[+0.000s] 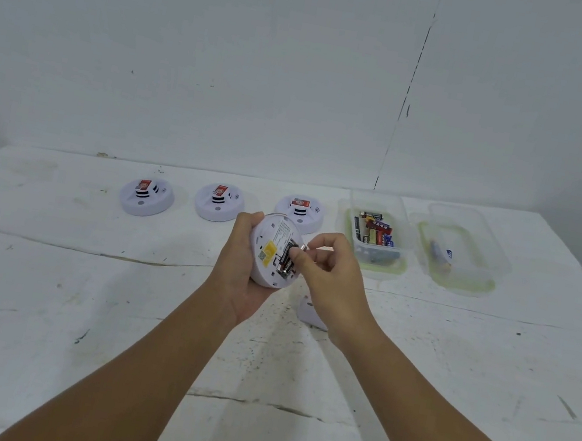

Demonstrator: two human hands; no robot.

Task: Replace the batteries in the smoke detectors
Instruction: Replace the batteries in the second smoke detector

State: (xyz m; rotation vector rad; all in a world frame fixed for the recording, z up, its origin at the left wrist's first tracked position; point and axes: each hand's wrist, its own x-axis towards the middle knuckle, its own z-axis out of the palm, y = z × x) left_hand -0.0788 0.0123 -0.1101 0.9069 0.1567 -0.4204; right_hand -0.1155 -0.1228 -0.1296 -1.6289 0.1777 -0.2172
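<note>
My left hand [238, 269] grips a white round smoke detector [270, 251] turned back side up, its yellow label and open battery bay facing me. My right hand [327, 269] pinches a battery [300, 248] at the bay's edge with thumb and forefinger. Three more white detectors stand in a row at the back: left [146, 196], middle [219, 202] and right [305, 210], the last partly hidden behind the held one. A clear box [380, 232] holds several batteries.
A second clear box [458, 255] at the far right holds one or two batteries. A white cover piece [310, 311] lies on the table under my right wrist. The white tabletop [73, 298] is scuffed and cracked, and a white wall stands behind it.
</note>
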